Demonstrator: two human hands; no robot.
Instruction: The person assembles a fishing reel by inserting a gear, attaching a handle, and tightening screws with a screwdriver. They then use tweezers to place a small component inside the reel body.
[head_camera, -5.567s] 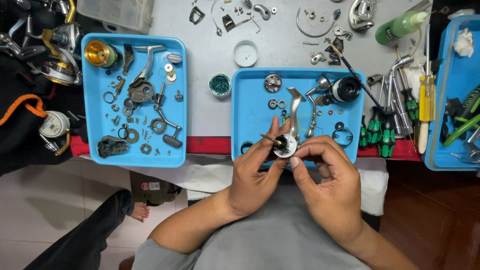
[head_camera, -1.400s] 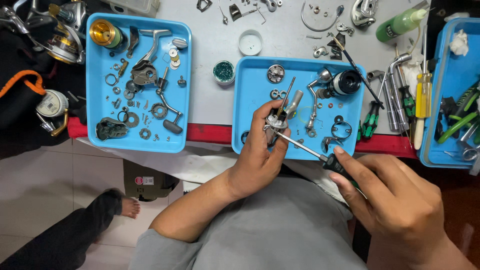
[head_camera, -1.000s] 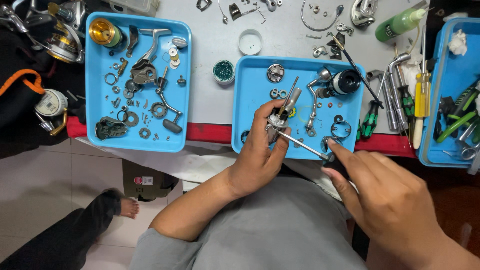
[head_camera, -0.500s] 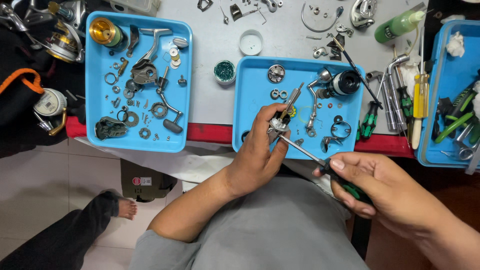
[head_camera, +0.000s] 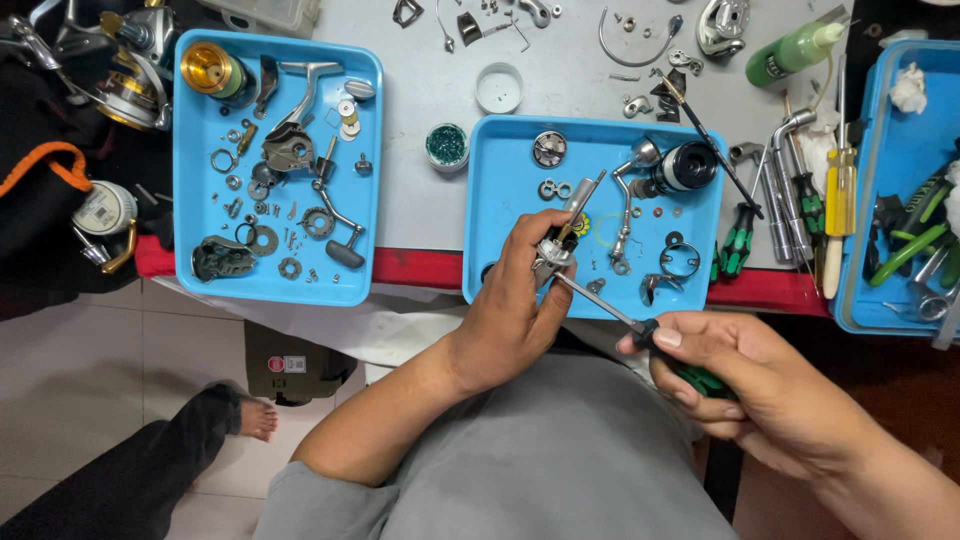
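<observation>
Grey worktop (head_camera: 420, 190) carries a middle blue tray (head_camera: 500, 250) strewn with reel parts. I observe the left hand (head_camera: 515, 305), fingers clenched around a small metal reel part (head_camera: 556, 250), held over that tray's near edge. The right hand (head_camera: 760, 385), just right of the tray, grips a green-handled screwdriver (head_camera: 640, 330), its tip touching the part.

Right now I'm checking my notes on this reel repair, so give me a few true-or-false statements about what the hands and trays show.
1. The left hand holds a silver reel part. True.
2. The right hand holds pliers. False: a green-handled screwdriver, its tip at the part.
3. The gold spool lies in the left blue tray. True.
4. The green bottle stands inside the middle blue tray. False: it lies on the grey table.
</observation>
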